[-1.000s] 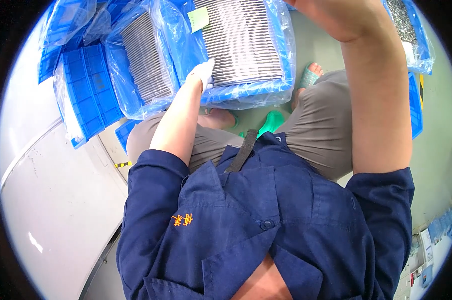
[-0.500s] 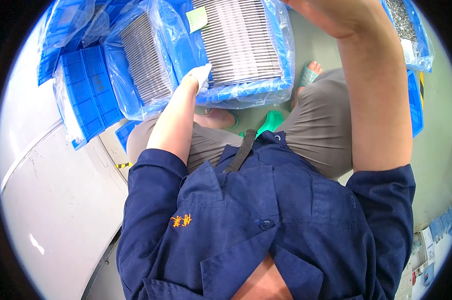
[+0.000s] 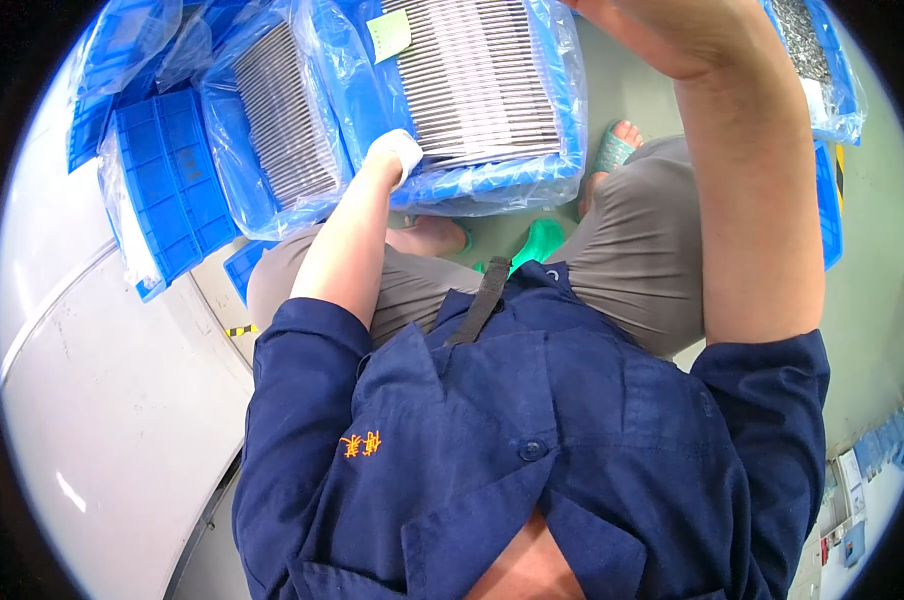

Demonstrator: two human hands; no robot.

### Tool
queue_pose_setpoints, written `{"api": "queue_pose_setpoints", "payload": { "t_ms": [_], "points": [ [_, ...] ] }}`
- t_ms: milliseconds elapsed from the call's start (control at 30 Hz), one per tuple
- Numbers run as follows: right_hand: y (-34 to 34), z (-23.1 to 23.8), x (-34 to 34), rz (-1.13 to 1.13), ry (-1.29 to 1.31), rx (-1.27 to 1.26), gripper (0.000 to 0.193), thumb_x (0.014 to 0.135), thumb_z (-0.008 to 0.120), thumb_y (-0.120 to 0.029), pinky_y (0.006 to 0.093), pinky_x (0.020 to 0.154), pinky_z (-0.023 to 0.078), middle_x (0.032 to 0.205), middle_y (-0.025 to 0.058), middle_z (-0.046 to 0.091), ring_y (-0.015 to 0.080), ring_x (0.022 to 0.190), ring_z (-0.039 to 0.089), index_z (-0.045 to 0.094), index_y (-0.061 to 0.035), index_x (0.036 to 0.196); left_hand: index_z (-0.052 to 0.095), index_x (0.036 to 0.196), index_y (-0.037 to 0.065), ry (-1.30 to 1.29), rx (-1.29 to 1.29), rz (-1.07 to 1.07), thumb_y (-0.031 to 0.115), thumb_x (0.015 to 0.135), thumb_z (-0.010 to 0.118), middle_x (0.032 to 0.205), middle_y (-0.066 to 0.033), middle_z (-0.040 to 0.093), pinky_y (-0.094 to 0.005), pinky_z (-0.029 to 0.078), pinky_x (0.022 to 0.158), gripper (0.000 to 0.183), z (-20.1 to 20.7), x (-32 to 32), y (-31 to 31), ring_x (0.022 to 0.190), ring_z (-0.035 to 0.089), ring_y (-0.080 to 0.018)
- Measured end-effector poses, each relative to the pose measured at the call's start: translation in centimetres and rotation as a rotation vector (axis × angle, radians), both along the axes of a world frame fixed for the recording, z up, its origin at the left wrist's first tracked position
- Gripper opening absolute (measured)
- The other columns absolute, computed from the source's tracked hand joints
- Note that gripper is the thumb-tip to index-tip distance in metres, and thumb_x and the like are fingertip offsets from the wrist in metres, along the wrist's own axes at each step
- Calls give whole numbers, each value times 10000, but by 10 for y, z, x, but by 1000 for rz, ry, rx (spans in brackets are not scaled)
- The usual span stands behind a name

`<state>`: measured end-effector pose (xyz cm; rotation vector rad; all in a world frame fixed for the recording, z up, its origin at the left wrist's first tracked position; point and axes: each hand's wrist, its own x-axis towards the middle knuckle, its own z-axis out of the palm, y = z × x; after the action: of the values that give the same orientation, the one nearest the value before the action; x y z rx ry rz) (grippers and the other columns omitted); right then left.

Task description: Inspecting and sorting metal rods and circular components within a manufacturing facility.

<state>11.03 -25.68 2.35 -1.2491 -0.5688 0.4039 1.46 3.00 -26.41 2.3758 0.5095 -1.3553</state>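
The fingers of the gloved left hand (image 3: 402, 157) look curled in, but whether they clamp on anything I cannot tell; they sit at the near-left corner of the metal rods (image 3: 482, 90), which lie side by side in a lined blue bin (image 3: 492, 187). The right hand (image 3: 652, 25) is cut off by the upper edge, so its fingers' state is hidden. The rows look orderly and already laid, with no rod visibly lifted out; how deep they go, and so how much is left, does not show. A neighbouring bin holds more rods (image 3: 287, 110). Compared with half a second ago, the glove's outline is rounder, while the right forearm (image 3: 757, 200) is nearly unchanged.
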Motion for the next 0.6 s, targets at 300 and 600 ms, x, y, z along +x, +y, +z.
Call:
{"api": "queue_pose_setpoints", "payload": {
  "t_ms": [300,600],
  "points": [
    [3,4,-8,-74,-39,-93,390,821,703,-245,247,766,481,843,68,639,131,803,605,592,17,1088,676,959,68,-242,312,-474,110,791,511,1008,-192,647,-404,499,821,240,38,-6,-32,962,625,-329],
    [-8,8,-4,50,65,-57,387,813,711,-249,263,793,477,879,90,644,161,846,609,602,-3,1092,674,1031,80,-17,373,-545,124,820,497,1104,-159,624,-409,483,880,279,38,-4,-33,1021,599,-354]
  ]
}}
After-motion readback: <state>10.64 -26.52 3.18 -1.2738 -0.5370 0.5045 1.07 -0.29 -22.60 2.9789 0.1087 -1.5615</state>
